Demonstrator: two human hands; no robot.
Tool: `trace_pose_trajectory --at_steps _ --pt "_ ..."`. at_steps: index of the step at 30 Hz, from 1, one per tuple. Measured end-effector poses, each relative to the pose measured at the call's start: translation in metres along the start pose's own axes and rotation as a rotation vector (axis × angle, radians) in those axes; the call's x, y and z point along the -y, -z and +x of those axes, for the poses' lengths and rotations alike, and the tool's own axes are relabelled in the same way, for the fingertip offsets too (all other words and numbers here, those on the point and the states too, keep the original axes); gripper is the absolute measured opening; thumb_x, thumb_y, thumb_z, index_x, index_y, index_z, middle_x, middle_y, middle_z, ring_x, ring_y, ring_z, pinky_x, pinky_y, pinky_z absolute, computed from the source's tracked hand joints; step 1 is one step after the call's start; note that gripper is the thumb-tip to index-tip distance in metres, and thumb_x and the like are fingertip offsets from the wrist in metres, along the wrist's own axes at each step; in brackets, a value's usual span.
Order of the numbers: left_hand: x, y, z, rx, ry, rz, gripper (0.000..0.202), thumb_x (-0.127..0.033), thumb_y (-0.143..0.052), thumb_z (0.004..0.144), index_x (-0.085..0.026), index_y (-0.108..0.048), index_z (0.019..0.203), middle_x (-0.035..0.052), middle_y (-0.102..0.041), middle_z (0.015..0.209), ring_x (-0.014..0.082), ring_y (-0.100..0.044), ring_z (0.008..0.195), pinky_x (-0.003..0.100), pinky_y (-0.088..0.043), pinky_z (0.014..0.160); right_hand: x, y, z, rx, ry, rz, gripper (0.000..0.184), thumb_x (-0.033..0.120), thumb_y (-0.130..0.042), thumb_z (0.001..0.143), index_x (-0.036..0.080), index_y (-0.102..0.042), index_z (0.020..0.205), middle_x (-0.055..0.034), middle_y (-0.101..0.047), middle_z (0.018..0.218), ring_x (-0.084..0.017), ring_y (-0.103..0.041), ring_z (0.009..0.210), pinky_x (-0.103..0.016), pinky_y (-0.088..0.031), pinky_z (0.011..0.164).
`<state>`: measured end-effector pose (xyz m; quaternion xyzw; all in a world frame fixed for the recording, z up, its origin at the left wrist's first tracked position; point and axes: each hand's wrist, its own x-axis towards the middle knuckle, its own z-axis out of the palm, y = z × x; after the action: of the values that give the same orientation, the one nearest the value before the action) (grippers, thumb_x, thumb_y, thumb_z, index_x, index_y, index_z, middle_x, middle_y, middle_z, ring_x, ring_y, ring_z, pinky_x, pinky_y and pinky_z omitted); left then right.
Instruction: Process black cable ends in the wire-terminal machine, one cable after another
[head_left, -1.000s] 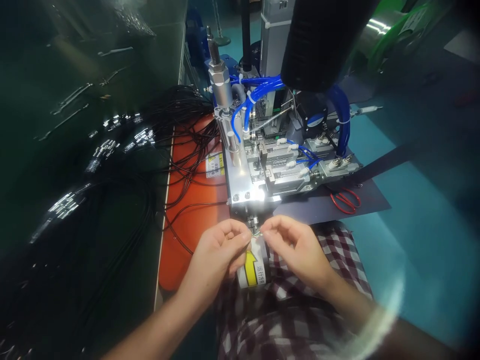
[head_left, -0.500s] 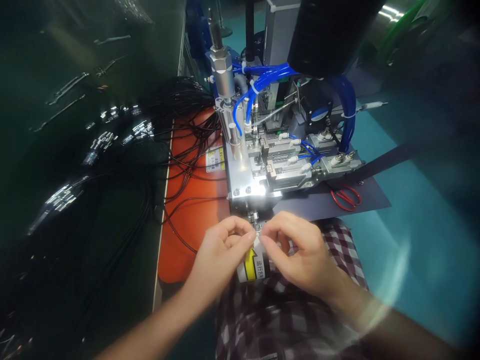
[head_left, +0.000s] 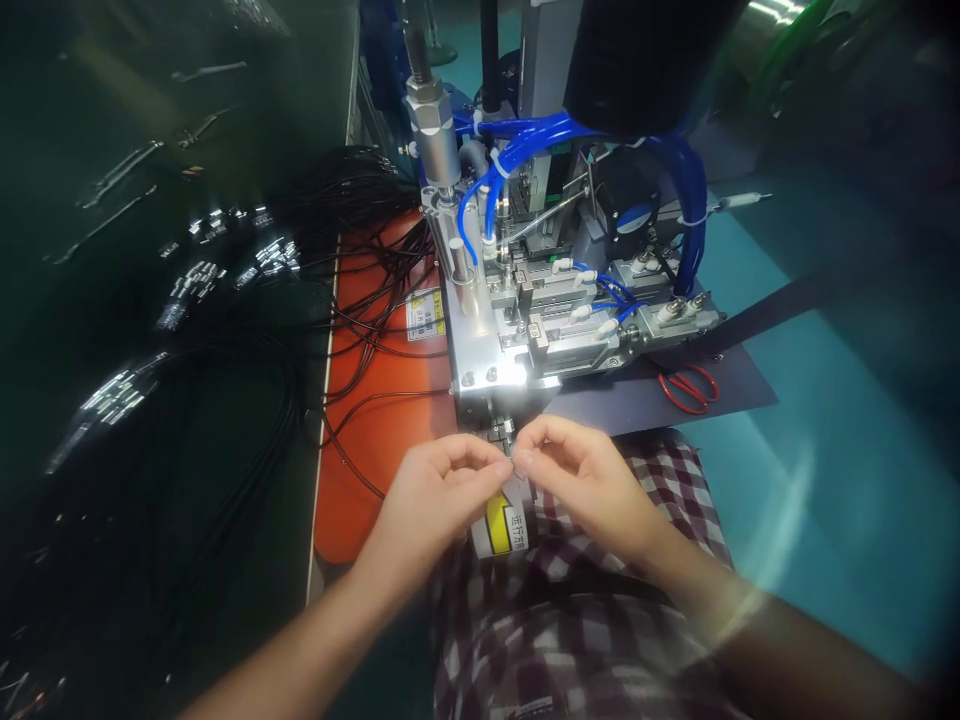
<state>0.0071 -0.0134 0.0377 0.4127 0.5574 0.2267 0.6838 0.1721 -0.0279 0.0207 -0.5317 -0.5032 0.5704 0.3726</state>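
Note:
My left hand [head_left: 435,495] and my right hand [head_left: 589,480] meet fingertip to fingertip just below the front of a small metal machine [head_left: 525,320]. Both pinch something very thin between thumb and forefinger at the machine's front jaw [head_left: 504,432]; it is too small to name. Under my hands sits a white part with a yellow arrow label [head_left: 501,525]. Blue air hoses [head_left: 517,150] loop over the machine's top.
Bundles of black cables [head_left: 247,330] lie at the left over an orange mat [head_left: 382,400]. Red-handled scissors [head_left: 686,385] rest on a dark sheet at the right of the machine. A checked cloth [head_left: 600,620] covers my lap. A teal surface [head_left: 810,470] spreads to the right.
My two hands drew together, from a small gap between the fingertips to touching, and shifted slightly up toward the machine's front jaw.

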Motion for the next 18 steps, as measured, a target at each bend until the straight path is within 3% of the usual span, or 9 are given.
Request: trace_pose_trajectory --at_steps 6,13,16,18 --pt "0.0 0.002 0.0 -0.027 0.04 -0.02 0.021 -0.037 -0.065 0.078 -0.017 -0.061 0.072 -0.0082 -0.035 0.041 0.0059 -0.025 0.041 0.02 -0.021 0.041 0.001 -0.001 -0.002 -0.024 -0.058 0.047 0.017 0.032 -0.057 0.086 0.017 -0.062 0.079 -0.0009 -0.058 0.069 -0.012 -0.047 0.06 -0.023 -0.037 0.05" --pt "0.002 0.002 0.0 -0.018 0.034 -0.005 0.022 -0.038 -0.065 0.079 -0.018 -0.061 0.072 -0.0086 -0.033 0.042 0.0064 -0.027 0.043 0.02 -0.022 0.042 0.001 -0.008 -0.002 -0.072 -0.102 0.069 0.015 0.031 -0.063 0.08 0.017 -0.059 0.075 0.0048 -0.045 0.056 -0.008 -0.033 0.046 -0.021 -0.027 0.041" --pt "0.005 0.001 0.0 -0.042 0.013 0.0 0.024 -0.04 -0.065 0.08 -0.017 -0.062 0.074 -0.0087 -0.032 0.043 0.0058 -0.027 0.043 0.019 -0.022 0.042 -0.002 -0.012 -0.004 -0.077 -0.048 0.055 0.015 0.03 -0.058 0.084 0.018 -0.057 0.074 0.0061 -0.042 0.054 -0.008 -0.033 0.045 -0.021 -0.027 0.04" --pt "0.007 0.001 -0.001 -0.061 -0.007 -0.008 0.024 -0.041 -0.065 0.08 -0.017 -0.063 0.075 -0.0088 -0.032 0.045 0.0051 -0.025 0.043 0.018 -0.022 0.042 -0.004 -0.013 -0.006 -0.13 0.074 -0.03 0.014 0.026 -0.056 0.086 0.018 -0.056 0.074 0.0041 -0.046 0.059 -0.009 -0.04 0.049 -0.022 -0.032 0.044"
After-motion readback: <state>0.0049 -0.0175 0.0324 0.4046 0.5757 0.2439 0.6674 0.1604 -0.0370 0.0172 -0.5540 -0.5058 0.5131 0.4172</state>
